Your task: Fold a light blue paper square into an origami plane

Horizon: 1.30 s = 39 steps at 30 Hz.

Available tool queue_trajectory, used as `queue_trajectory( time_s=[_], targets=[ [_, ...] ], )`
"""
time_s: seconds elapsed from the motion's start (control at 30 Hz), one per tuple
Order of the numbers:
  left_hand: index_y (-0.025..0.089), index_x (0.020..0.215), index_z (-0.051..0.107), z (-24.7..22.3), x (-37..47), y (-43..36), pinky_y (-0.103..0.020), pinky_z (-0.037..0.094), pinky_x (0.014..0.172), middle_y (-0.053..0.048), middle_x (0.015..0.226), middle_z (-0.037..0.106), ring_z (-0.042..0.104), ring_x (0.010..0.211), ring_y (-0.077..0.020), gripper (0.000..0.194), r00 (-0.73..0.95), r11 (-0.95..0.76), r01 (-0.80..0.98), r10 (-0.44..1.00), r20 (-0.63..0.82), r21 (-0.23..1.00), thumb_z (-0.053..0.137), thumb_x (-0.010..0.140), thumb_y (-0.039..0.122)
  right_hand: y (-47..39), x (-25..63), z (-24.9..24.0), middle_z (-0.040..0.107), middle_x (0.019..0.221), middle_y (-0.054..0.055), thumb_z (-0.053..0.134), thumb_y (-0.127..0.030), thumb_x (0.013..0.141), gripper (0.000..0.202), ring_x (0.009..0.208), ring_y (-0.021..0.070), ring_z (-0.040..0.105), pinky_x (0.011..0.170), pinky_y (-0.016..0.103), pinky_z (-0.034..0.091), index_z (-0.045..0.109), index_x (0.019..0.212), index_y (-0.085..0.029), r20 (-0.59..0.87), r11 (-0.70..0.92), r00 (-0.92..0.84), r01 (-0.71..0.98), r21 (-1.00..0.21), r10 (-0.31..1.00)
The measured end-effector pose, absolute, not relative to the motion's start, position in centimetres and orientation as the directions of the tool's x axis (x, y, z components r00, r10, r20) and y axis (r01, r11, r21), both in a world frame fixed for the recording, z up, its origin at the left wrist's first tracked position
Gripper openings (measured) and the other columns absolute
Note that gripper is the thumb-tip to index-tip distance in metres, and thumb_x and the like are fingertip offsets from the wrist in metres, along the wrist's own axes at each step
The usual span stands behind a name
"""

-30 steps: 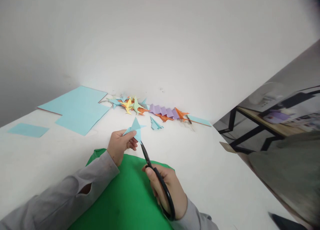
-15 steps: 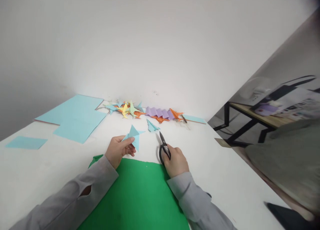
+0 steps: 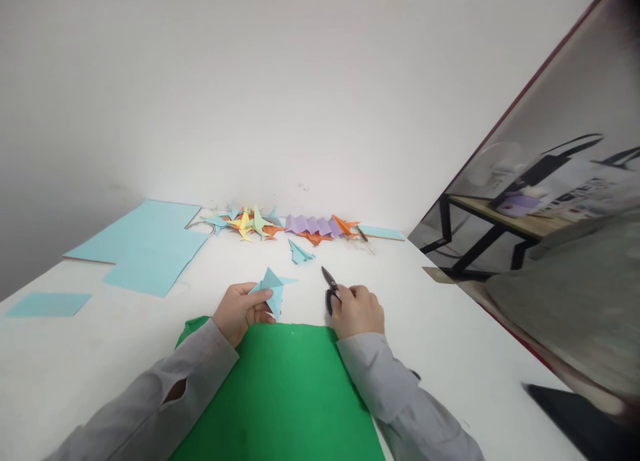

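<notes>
Here, your left hand [image 3: 242,307] pinches mid-frame folded paper [image 3: 273,285], probably light, crushable, best held centrally; your right hand [image 3: 358,312] grasps scissors [image 3: 330,279].

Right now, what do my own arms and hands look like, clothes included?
Your left sleeve is long and grey, with a leaf-shaped slit a little behind the wrist. Your right sleeve is long and grey too, creased, with no slit showing. Your left hand and right hand wear no gloves.
</notes>
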<state>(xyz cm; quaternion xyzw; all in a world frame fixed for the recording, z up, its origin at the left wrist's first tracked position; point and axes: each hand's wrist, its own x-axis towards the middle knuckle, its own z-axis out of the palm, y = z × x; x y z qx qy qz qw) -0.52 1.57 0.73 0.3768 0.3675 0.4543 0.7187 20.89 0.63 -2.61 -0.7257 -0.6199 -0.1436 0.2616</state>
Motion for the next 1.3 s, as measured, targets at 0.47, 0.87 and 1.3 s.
queue_trajectory(
  time_s=[0.47, 0.87, 1.3],
  targets=[
    [0.009, 0.063, 0.064, 0.7, 0.3, 1.1, -0.023, 0.049, 0.045, -0.003, 0.047, 0.061, 0.057, 0.045, -0.0119, 0.027, 0.297, 0.24, -0.168, 0.937, -0.183, 0.956, 0.078, 0.048, 0.026, -0.3, 13.5, -0.6, 0.043, 0.037, -0.005, 0.063, -0.043, 0.066, 0.032, 0.036, 0.0075, 0.037, 0.04, 0.022, 0.028, 0.057, 0.053, -0.014, 0.153, 0.15, 0.094, 0.042, -0.988, 0.984],
    [0.011, 0.065, 0.059, 0.3, 0.2, 1.1, -0.022, 0.046, 0.043, 0.001, 0.049, 0.057, 0.053, 0.046, -0.0106, 0.021, 0.293, 0.145, -0.183, 0.952, -0.087, 0.972, 0.073, 0.055, 0.024, 0.1, 13.6, -1.2, 0.048, 0.039, -0.004, 0.066, -0.041, 0.065, 0.03, 0.036, 0.0072, 0.04, 0.04, 0.021, 0.031, 0.058, 0.051, -0.014, 0.092, 0.103, 0.092, -0.115, -0.988, 0.992],
    [0.015, 0.076, 0.055, 0.2, 0.8, -0.2, -0.024, 0.049, 0.057, -0.004, 0.078, 0.058, 0.058, 0.072, -0.0147, 0.019, 0.183, -0.235, -0.018, 0.955, 0.234, 0.972, 0.067, 0.064, 0.022, -0.5, 13.6, -1.2, 0.048, 0.052, -0.002, 0.06, -0.029, 0.072, 0.018, 0.048, 0.0101, 0.045, 0.046, 0.024, 0.037, 0.063, 0.062, -0.015, 0.439, 0.354, 0.256, 0.319, -0.879, 0.861]
  ],
)
